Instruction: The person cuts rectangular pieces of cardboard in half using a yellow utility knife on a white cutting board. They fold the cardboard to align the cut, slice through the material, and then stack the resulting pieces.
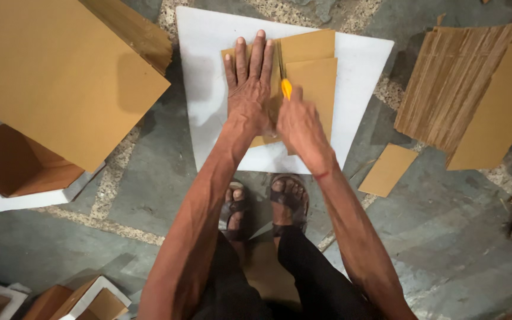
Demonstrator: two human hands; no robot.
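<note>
1. We observe the left hand [249,89] laid flat, fingers spread and extended, pressing down on a stack of brown cardboard pieces [309,71].
2. The right hand [299,125] is closed around a yellow-handled cutter [286,88], whose tip meets the cardboard just beside the left hand's fingers. The two hands lie close together, nearly touching.
3. The cardboard pieces rest on a white board [202,89], which lies on the grey stone floor [445,237] directly ahead of the person's sandalled feet [265,204].
4. To the left we note a large brown cardboard sheet [54,71] over an open box [19,172].
5. To the right lies a pile of corrugated cardboard [463,89], with one small loose cardboard piece [388,170] near the board's corner.
</note>
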